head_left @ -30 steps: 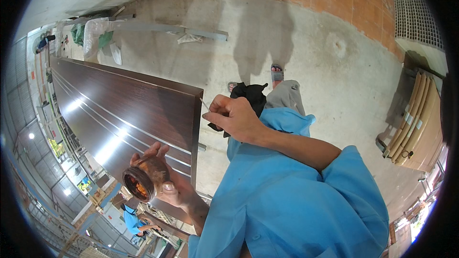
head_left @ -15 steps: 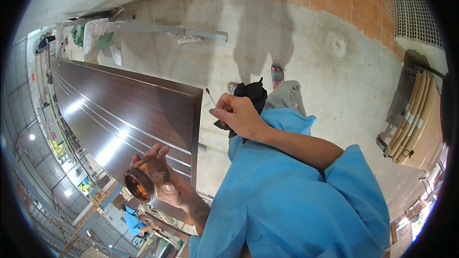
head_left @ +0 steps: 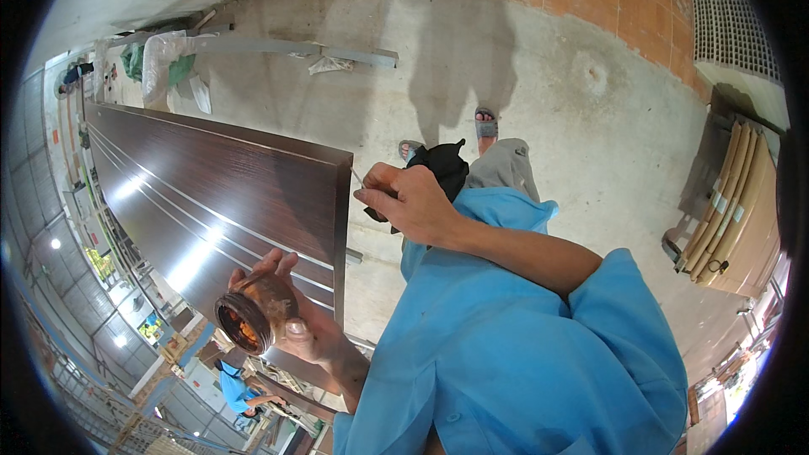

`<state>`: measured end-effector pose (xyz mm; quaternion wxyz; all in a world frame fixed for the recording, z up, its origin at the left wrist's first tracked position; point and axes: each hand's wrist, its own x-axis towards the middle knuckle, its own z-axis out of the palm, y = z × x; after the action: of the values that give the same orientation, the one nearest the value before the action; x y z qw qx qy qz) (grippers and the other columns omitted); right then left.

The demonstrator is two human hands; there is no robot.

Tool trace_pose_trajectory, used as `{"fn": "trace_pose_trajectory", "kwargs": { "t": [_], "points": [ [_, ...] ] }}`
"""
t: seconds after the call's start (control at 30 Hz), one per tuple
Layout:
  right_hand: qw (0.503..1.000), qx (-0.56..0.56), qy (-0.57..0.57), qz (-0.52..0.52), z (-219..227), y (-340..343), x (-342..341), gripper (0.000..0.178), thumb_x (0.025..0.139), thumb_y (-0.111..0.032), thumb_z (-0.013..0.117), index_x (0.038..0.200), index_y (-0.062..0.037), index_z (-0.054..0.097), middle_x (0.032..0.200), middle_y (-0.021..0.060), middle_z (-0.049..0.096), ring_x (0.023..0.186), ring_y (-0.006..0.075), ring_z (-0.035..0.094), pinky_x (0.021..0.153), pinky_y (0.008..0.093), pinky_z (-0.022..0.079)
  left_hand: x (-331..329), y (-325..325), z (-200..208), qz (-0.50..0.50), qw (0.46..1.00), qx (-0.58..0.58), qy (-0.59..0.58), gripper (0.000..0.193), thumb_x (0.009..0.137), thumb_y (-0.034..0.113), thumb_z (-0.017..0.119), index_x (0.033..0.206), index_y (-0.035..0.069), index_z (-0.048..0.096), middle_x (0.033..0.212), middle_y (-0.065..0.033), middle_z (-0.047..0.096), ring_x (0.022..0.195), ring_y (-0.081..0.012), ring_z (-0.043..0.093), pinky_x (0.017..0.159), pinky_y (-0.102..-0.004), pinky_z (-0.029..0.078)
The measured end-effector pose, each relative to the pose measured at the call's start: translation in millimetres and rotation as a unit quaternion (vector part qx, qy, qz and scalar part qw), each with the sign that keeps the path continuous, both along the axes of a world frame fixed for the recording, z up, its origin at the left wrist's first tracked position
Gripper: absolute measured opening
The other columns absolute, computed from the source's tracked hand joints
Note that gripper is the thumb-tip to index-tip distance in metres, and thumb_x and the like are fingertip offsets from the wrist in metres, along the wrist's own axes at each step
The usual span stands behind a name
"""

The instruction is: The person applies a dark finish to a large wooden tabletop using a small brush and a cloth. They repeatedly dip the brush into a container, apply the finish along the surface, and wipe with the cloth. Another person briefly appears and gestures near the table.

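Observation:
My left hand (head_left: 308, 330) is wrapped round a small brown-stained jar (head_left: 268, 299), tilted so its open mouth shows orange-brown stuff inside. Between the thumb and fingers of my right hand (head_left: 413, 204) is pinched a cotton swab (head_left: 357, 178), whose tip in the earlier picture is dark brown. That tip is now at the upper right corner of a dark brown wood-grain door panel (head_left: 253, 190) with several thin silvery lines along it. Whether it touches the edge is too small to tell. A black cloth-like thing (head_left: 445, 165) hangs behind my right hand.
A long grey metal bar (head_left: 270, 46) lies on the concrete floor beyond the panel, with clear plastic wrap (head_left: 160, 67) near its left end. Flat tan boards (head_left: 729, 211) lean at the right. Another person in blue (head_left: 236, 388) works at the lower left.
My right hand has moved a little left, bringing the swab from beside the panel to its corner edge. My left hand and the jar have hardly shifted.

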<state>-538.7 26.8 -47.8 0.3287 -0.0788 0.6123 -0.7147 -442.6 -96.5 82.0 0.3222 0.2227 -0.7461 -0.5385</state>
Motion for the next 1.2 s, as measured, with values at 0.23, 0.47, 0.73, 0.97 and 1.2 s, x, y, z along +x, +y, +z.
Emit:
{"fn": "trace_pose_trajectory", "kwargs": {
  "t": [0.23,0.47,0.73,0.97,1.2],
  "points": [
    [0.994,0.050,0.091,-0.024,2,-3,-2,0.021,0.092,-0.025,0.068,0.094,-0.0036,0.067,0.066,0.0159,0.065,0.058,0.0334,0.063,0.057,0.0409,0.048,0,0,0,-0.002,1.000,0.006,0.001,0.099,0.071,0.048,0.088,0.143,-0.001,0.040,0.121,-0.0159,0.061,0.117,-0.0336,0.060,0.095,-0.0466,0.055],
    [0.992,0.092,0.084,-0.022,2,10,-11,0.021,0.093,-0.023,0.067,0.092,-0.0022,0.068,0.068,0.0118,0.067,0.060,0.0232,0.062,0.059,0.0349,0.048,-7,7,-4,-0.037,0.999,0.026,0.028,0.090,0.073,0.033,0.088,0.142,0.001,0.040,0.119,-0.0195,0.063,0.111,-0.0327,0.064,0.092,-0.0446,0.057],
    [0.983,0.071,0.170,-0.001,104,96,-64,0.010,0.089,-0.010,0.070,0.096,-0.0042,0.071,0.078,0.0112,0.070,0.067,0.0265,0.067,0.061,0.0332,0.051,-24,26,-20,-0.083,0.992,-0.024,-0.086,0.087,0.064,-0.003,0.085,0.140,0.003,0.045,0.124,-0.0163,0.065,0.114,-0.0242,0.063,0.099,-0.0350,0.051],
    [0.846,0.177,0.499,0.063,175,130,-79,0.019,0.072,-0.001,0.078,0.089,-0.0069,0.073,0.068,0.0053,0.056,0.054,0.0212,0.058,0.047,0.0330,0.042,-60,57,-40,-0.164,0.981,-0.075,-0.071,0.085,0.070,0.003,0.089,0.141,0.000,0.043,0.124,-0.0157,0.064,0.113,-0.0245,0.065,0.098,-0.0345,0.051],
    [0.746,0.265,0.608,0.061,177,128,-69,0.016,0.072,-0.002,0.078,0.083,-0.0067,0.068,0.067,0.0035,0.051,0.051,0.0194,0.053,0.044,0.0336,0.040,-66,69,-38,-0.199,0.970,-0.132,-0.054,0.082,0.072,0.000,0.086,0.142,0.000,0.044,0.127,-0.0143,0.062,0.113,-0.0233,0.064,0.099,-0.0345,0.050]
  ]
}}
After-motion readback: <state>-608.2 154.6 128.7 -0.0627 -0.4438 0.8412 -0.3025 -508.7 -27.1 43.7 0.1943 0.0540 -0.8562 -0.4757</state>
